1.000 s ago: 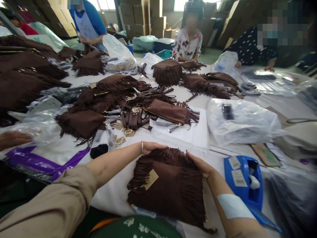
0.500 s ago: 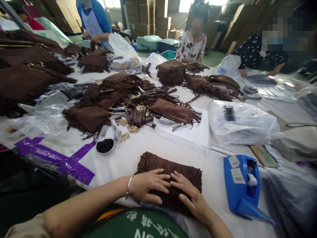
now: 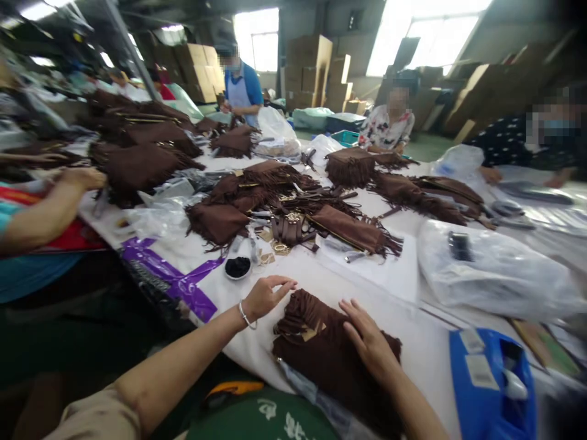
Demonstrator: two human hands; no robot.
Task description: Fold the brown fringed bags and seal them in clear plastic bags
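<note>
A dark brown fringed bag (image 3: pixel 330 366) lies on the white table near its front edge, a small tan tag showing on top. My left hand (image 3: pixel 268 297), with a silver bangle at the wrist, is by the bag's upper left corner, fingers stretched out and nothing visible in it. Over the bag's right part is my right hand (image 3: pixel 369 339), fingers extended; whether it touches the fringe is hard to tell. Beyond my left hand stands a small white dish (image 3: pixel 237 267) of black material.
A blue tape dispenser (image 3: pixel 493 385) sits at the right, below a plastic-wrapped bundle (image 3: pixel 495 269). Brown fringed bags (image 3: pixel 220 221) are heaped farther back. Purple tape (image 3: pixel 172 278) marks the left edge. A co-worker's arm (image 3: pixel 50 211) reaches in at the left; other people work behind.
The view has swung left and up. My left hand has lifted off the bag toward its upper left; both hands are farther apart, and the tag on the fringe now shows.
</note>
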